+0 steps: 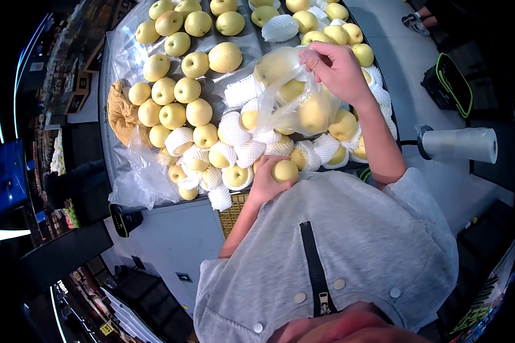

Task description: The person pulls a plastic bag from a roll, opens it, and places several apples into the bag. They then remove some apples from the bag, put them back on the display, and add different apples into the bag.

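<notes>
My left hand [267,180] is wrapped round a yellow pear [284,171] at the front edge of the fruit display, close to my shirt. Up and to the right, my right hand [335,66] pinches the top of a clear plastic bag [294,100]. The bag hangs over the fruit, and yellow shapes show through it; whether they lie inside or behind it I cannot tell. Between and around my hands lie several pears in white foam nets [249,153]. Bare yellow pears [198,112] spread over the left and back of the display.
A brown cloth [121,107] and crumpled clear plastic [140,177] lie along the display's left side. At the right are a roll of plastic bags [463,145] and a black basket with a green rim [453,86]. Another person's feet [419,22] show at the top right.
</notes>
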`<state>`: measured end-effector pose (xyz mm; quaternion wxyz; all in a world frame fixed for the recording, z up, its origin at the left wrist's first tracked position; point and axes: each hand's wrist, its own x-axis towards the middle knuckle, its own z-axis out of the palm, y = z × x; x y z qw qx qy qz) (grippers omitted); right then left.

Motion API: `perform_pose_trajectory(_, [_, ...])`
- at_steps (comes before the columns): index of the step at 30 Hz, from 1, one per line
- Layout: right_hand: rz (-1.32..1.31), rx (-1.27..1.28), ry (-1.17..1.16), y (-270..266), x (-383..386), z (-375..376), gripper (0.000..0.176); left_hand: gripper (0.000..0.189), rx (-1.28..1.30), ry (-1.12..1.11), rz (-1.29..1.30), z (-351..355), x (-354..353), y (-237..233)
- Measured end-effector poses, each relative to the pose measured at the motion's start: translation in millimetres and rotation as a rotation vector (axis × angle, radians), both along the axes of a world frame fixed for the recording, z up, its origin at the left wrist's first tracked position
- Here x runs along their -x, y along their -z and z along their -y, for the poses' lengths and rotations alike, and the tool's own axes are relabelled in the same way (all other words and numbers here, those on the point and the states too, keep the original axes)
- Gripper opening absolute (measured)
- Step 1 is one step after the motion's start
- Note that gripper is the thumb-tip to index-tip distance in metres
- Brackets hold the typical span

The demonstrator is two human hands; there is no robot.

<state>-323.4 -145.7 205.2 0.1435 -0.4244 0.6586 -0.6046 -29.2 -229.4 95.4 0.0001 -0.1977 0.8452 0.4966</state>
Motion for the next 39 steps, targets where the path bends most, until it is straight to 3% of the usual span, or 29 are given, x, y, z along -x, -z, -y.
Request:
perform_pose_trajectory(1, [-0.045,-0.026,0.003,-1,-1,-3,0.028,0.063,-0.085,-0.007,-0.026,2,3,-9])
perform_pose_trajectory(4, [-0.019,-0.109,-0.034,-1,-3,-8,0.026,0.074,-0.654,-0.082,-0.081,9,25,-53])
perform_pose_trajectory(5, [-0.030,-0.103,-0.020,0,-5,-8,0.026,0.086,-0.818,-0.066,-0.149,11,36,-64])
perform_pose_trajectory(8, [-0.073,-0.096,-0.009,0,-12,-5,0.026,0.096,-1.071,0.069,-0.221,26,78,-94])
perform_pose_trajectory(10, [-0.123,-0.112,-0.007,-4,-14,-6,0.026,0.092,-1.077,0.087,-0.204,37,112,-107])
perform_pose_trajectory(12, [-0.124,-0.078,0.034,-18,-19,-9,0.026,0.066,-1.025,-0.131,-0.319,41,141,-102])
perform_pose_trajectory(14, [-0.195,-0.125,0.134,-19,-14,-16,0.024,0.052,-1.000,-0.039,-0.465,54,165,-90])
perform_pose_trajectory(18, [-0.049,-0.047,0.116,-11,-8,-23,0.023,0.054,-0.261,-0.069,-0.844,50,198,-70])
perform_pose_trajectory(21, [-0.052,0.009,0.151,-8,-8,-20,0.024,0.047,0.256,0.017,-0.849,55,209,-74])
perform_pose_trajectory(24, [0.054,0.079,0.085,4,4,-18,0.025,0.045,0.412,0.118,-0.794,55,206,-77])
perform_pose_trajectory(26, [0.114,0.097,0.110,9,11,-21,0.025,0.050,0.475,0.058,-0.725,63,203,-67])
perform_pose_trajectory(28, [0.249,0.062,0.108,10,16,-27,0.025,0.052,0.396,0.028,-0.711,67,197,-59])
perform_pose_trajectory(36, [0.284,0.027,0.090,21,22,-37,0.025,0.081,0.764,0.100,-0.662,63,182,-61])
perform_pose_trajectory(39, [0.290,0.021,0.078,19,21,-35,0.025,0.081,0.539,0.149,-0.623,72,192,-48])
